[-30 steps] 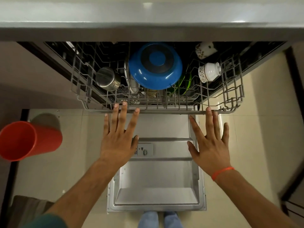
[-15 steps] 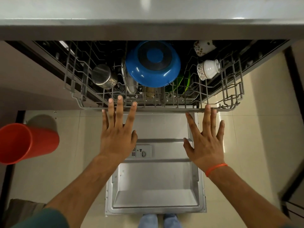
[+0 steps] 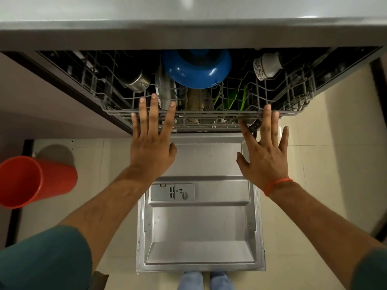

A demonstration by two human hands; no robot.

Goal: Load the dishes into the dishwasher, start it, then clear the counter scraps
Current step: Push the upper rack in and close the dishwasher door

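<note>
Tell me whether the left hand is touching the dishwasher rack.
Touching. The head view shows the left hand with straight fingers laid over the front rim of the rack.

Teal sleeves (image 3: 48, 258), orange wristband (image 3: 276, 185), blue jeans (image 3: 191, 281).

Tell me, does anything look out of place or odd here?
Mostly no. The one oddity is an orange cup lying on its side at the left, outside the rack that both open hands push.
</note>
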